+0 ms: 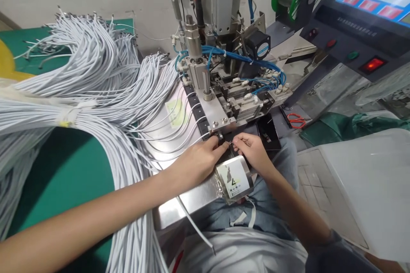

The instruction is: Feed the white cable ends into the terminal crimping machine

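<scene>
Work looks partway along, judging by how the white cables are spread: several lie side by side in the middle of the frame, their ends reaching the black rail under the pneumatic machine, while far more sit in a large bundle at upper left and a tied bundle at centre left. Which of those bundled cables are finished and which are left cannot be told. One loose cable slants down from under the left forearm at bottom centre, its dark tip free. At the rail's near end, just right of the frame's centre, the right hand has thumb and forefinger pinched on a tiny wire end, too small to make out well. The left hand reaches the same spot with its fingertips; whether it grasps the piece or only steadies it cannot be told. A labelled metal block sits just below both hands.
</scene>
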Demonstrator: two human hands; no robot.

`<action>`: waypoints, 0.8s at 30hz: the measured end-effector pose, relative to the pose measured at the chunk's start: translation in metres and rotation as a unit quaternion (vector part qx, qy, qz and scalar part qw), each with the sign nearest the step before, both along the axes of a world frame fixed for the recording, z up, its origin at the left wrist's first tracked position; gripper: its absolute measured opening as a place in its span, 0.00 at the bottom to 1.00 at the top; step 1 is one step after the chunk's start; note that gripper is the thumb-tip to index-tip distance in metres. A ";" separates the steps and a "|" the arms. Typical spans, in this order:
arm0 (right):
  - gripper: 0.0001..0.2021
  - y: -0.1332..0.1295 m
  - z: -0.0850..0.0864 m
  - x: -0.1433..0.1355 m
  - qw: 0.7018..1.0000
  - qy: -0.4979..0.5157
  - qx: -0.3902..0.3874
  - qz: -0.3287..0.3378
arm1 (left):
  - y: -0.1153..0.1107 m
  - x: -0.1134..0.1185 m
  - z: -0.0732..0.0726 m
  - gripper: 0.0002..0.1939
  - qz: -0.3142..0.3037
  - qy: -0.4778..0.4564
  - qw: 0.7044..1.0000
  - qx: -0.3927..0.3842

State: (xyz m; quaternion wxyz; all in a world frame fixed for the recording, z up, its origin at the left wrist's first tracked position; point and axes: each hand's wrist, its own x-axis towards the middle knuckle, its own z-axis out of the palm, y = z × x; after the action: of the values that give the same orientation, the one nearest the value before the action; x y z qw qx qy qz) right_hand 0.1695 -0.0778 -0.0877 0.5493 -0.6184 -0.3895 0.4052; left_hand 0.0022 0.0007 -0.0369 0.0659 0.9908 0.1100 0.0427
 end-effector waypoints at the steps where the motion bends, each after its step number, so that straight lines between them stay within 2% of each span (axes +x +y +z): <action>1: 0.10 0.000 0.001 -0.001 1.000 0.001 -0.002 0.002 | -0.001 0.000 0.001 0.21 -0.004 0.007 1.000 0.012; 11: 0.10 -0.002 0.001 -0.001 0.999 -0.035 -0.007 0.023 | -0.001 0.004 0.004 0.22 -0.040 0.035 0.996 0.078; 17: 0.11 -0.001 0.003 -0.002 0.999 -0.048 -0.011 0.018 | -0.003 0.005 0.008 0.23 -0.051 0.082 0.987 0.129; 24: 0.11 -0.001 0.001 -0.001 0.999 -0.033 -0.014 0.035 | -0.008 0.008 0.011 0.18 -0.070 0.113 0.974 0.185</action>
State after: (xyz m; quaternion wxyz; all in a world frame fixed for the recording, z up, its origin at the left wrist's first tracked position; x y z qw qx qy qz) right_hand 0.1683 -0.0786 -0.0871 0.5130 -0.6254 -0.4226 0.4089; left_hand 0.0099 -0.0072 -0.0257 -0.1290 0.9894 0.0371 -0.0546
